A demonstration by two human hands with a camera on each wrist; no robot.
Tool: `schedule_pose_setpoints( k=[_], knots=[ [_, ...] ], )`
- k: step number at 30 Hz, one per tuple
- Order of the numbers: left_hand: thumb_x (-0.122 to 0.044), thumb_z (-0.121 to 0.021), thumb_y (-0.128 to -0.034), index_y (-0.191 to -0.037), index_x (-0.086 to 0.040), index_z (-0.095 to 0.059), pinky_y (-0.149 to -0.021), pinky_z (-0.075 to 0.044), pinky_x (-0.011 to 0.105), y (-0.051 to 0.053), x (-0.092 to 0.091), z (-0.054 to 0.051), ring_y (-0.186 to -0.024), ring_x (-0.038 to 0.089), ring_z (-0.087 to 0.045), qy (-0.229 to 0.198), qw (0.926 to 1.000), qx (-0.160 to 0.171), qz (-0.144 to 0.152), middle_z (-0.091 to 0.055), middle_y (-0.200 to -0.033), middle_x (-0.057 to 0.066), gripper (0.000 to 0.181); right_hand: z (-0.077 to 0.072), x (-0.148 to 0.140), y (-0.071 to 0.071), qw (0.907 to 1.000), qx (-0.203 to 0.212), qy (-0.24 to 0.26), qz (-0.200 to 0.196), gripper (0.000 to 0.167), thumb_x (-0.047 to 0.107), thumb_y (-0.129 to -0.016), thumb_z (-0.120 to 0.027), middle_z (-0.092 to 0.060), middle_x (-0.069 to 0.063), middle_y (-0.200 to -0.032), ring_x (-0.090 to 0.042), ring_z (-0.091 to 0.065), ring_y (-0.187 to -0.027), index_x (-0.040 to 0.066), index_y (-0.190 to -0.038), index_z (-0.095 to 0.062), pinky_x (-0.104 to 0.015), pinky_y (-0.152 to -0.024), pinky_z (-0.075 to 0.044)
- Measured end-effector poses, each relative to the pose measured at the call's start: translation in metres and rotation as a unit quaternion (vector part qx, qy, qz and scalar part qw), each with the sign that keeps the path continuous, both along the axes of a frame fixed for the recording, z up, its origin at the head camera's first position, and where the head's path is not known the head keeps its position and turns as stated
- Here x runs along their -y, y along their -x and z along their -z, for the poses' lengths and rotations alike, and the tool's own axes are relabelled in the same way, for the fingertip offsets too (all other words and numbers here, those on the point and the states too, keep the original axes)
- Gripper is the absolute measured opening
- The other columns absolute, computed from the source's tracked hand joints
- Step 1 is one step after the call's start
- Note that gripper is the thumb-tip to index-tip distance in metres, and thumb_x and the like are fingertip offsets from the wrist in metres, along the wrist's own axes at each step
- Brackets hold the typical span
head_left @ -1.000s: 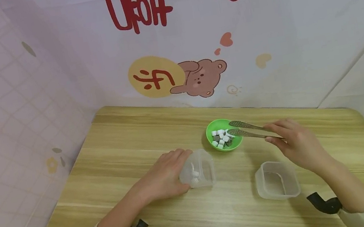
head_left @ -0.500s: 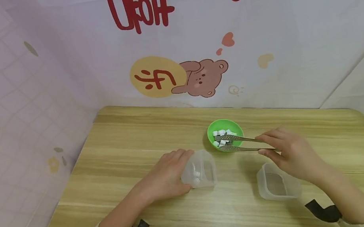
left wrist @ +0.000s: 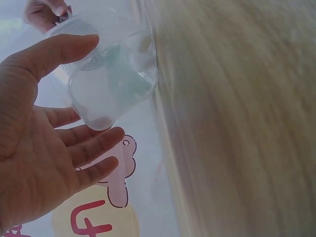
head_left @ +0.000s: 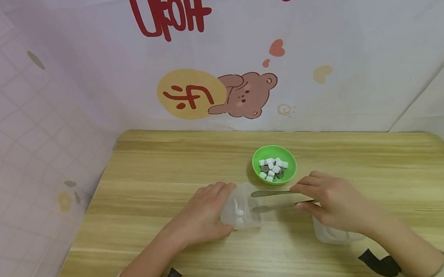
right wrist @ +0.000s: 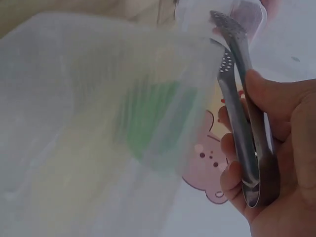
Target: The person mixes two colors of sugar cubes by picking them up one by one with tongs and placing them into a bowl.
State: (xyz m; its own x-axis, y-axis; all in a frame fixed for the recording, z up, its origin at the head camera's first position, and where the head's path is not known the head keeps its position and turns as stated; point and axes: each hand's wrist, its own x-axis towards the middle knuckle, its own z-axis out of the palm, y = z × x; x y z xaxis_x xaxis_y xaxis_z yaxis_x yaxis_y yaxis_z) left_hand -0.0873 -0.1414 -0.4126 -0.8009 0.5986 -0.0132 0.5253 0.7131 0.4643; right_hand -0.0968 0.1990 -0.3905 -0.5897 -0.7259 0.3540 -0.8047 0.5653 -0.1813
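Note:
My left hand (head_left: 205, 213) holds a clear plastic container (head_left: 238, 211) on the table from its left side. In the left wrist view the thumb lies on one side of that container (left wrist: 113, 89) and the fingers on the other. Metal tongs (head_left: 272, 192) with perforated tips are held in my right hand (head_left: 338, 200), thumb against fingers. Their tips stand apart over the left container, and nothing shows between them. Behind is a green bowl (head_left: 279, 151) with several white and dark grey cubes (head_left: 272, 167).
A second clear container (head_left: 331, 235) stands under my right hand, which partly hides it; in the right wrist view this container (right wrist: 74, 123) is large and blurred in front. The wood-grain table (head_left: 156, 164) meets a printed cloth wall (head_left: 331, 105) at the back.
The right hand has moved the tongs from above the green bowl, where they dipped among the cubes, leftward and nearer to over the left container. The left hand has stayed in place.

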Motion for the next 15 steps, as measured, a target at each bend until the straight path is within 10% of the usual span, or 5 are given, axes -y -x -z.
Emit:
schedule_pose_setpoints(
  k=[15],
  knots=[
    [-0.027, -0.087, -0.08, -0.153, -0.006, -0.045, -0.114, -0.039, 0.048, -0.001, 0.001, -0.002, -0.132, 0.025, -0.052, -0.003, 0.9999, -0.007, 0.007, -0.056, -0.143, 0.009, 0.087, 0.014, 0.028, -0.003, 0.999, -0.006, -0.036, -0.026, 0.028, 0.012, -0.084, -0.087, -0.072, -0.001, -0.101, -0.017, -0.065, -0.093, 0.004, -0.109, -0.077, -0.033, -0.074, -0.058]
  ],
)
